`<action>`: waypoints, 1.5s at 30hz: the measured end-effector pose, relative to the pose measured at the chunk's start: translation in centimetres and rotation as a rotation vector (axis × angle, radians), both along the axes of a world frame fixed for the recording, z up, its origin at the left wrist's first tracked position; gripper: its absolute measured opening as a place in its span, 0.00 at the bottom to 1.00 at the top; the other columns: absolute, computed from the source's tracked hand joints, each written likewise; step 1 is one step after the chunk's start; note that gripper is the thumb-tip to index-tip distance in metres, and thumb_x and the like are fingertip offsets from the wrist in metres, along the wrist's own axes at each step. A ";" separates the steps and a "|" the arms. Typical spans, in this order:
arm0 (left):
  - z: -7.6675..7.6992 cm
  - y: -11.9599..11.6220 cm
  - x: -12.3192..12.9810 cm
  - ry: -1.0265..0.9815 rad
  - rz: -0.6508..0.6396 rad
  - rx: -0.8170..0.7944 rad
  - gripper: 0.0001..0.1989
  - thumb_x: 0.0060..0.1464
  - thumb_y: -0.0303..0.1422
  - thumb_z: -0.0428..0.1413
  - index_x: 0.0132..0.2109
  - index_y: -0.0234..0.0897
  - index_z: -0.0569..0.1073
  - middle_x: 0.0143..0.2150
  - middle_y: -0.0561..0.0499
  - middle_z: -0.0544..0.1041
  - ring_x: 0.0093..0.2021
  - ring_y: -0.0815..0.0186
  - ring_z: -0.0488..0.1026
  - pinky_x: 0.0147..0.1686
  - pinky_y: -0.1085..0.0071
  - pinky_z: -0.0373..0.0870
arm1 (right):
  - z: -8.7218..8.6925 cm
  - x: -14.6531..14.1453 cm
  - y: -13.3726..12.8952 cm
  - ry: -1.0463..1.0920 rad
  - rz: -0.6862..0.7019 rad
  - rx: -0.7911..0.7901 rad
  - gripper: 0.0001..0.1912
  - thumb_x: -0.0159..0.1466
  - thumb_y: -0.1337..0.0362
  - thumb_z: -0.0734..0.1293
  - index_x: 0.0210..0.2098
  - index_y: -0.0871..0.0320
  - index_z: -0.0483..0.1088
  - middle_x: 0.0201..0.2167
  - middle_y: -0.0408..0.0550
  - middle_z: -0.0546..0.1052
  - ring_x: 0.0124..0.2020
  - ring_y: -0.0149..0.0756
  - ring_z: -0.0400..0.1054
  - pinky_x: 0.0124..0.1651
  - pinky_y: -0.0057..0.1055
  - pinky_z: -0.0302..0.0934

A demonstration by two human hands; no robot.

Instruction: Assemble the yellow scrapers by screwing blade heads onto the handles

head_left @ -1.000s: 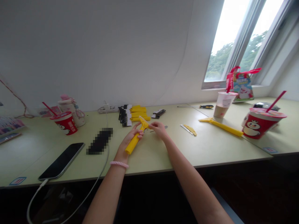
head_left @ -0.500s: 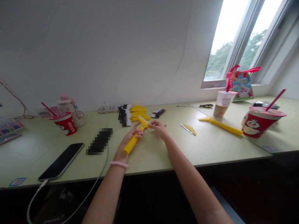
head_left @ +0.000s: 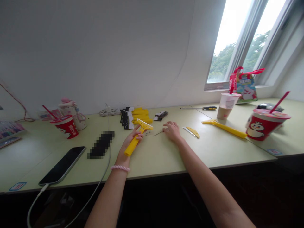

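My left hand (head_left: 130, 140) is wrapped round the handle of a yellow scraper (head_left: 133, 145), whose metal-edged head points up and away. My right hand (head_left: 172, 130) rests at the table with its fingers curled over something at the end of a thin metal rod (head_left: 157, 133); what it grips is hidden. Tiny screws (head_left: 146, 133) lie between the scraper head and the rod. To the right of my right hand is a yellow blade piece (head_left: 193, 132) beside a metal strip. A second yellow scraper (head_left: 228, 129) lies further right.
Packaged yellow handles (head_left: 141, 115) and small black packets (head_left: 161, 115) lie at the back. A screwdriver (head_left: 209, 108) is back right, near a clear cup (head_left: 225, 107) and red cup (head_left: 258, 126). Left are a phone (head_left: 63, 164), its cable, another red cup (head_left: 67, 127) and a bottle (head_left: 77, 117).
My right hand has left the scraper head and moved right, down to the table by the metal rod. The scraper in my left hand has shifted slightly left.
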State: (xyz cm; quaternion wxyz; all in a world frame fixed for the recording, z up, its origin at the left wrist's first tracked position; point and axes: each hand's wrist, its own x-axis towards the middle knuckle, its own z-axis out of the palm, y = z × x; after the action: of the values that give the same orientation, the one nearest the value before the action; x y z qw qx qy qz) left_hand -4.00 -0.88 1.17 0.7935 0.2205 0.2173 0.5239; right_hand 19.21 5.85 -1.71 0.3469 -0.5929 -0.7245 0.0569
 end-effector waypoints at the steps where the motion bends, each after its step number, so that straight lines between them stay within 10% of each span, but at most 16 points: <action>1: 0.0 0.0 0.0 0.001 0.001 -0.003 0.29 0.51 0.17 0.46 0.58 0.48 0.60 0.50 0.40 0.65 0.22 0.82 0.60 0.17 0.88 0.60 | -0.1 0.8 -0.1 -0.072 0.024 -0.040 0.13 0.57 0.59 0.63 0.40 0.53 0.72 0.47 0.53 0.68 0.53 0.46 0.53 0.52 0.43 0.46; 14: 0.1 0.0 0.1 0.083 0.101 -0.003 0.34 0.49 0.16 0.46 0.59 0.50 0.54 0.45 0.44 0.65 0.22 0.81 0.61 0.16 0.88 0.60 | 0.9 3.0 -0.5 0.259 0.174 0.072 0.08 0.57 0.64 0.60 0.33 0.56 0.69 0.28 0.45 0.73 0.29 0.33 0.65 0.34 0.28 0.57; 45: 0.6 -0.3 0.5 0.080 0.162 -0.028 0.32 0.49 0.16 0.46 0.59 0.49 0.54 0.39 0.48 0.64 0.21 0.82 0.60 0.16 0.88 0.59 | 1.9 0.3 -2.1 0.231 0.300 0.264 0.09 0.57 0.65 0.60 0.31 0.59 0.71 0.27 0.48 0.73 0.27 0.31 0.62 0.32 0.26 0.57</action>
State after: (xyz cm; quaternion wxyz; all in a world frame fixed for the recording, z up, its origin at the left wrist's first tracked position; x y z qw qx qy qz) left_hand -3.50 -1.22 1.74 0.7421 0.2121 0.2733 0.5741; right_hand 19.50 3.76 0.22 0.4897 -0.4178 -0.7610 0.0802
